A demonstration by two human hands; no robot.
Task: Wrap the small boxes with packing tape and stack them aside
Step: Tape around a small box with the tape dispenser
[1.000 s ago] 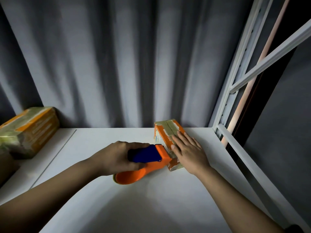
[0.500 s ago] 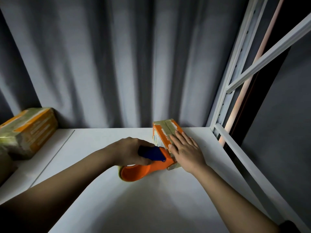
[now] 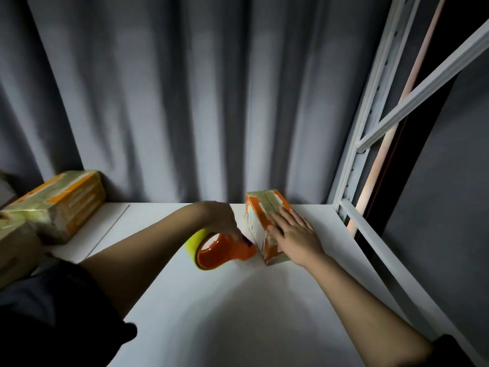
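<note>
Left grip [image 3: 223, 221] curled round the handle of the orange tape dispenser [image 3: 225, 251], yellowish tape roll [image 3: 194, 241] on its left, nose pressed against the near left side of the small orange box [image 3: 260, 221]. Further left, wrapped boxes [image 3: 60, 205] stacked at the worktop [image 3: 238, 313] edge by the grey curtain [image 3: 185, 102]. Small box lay on the worktop near the back, partly taped. Right grip [image 3: 293, 235] flat and spread on top of that box, fingers straight, pressing down. White shelf frame [image 3: 370, 128] stood at far right.
</note>
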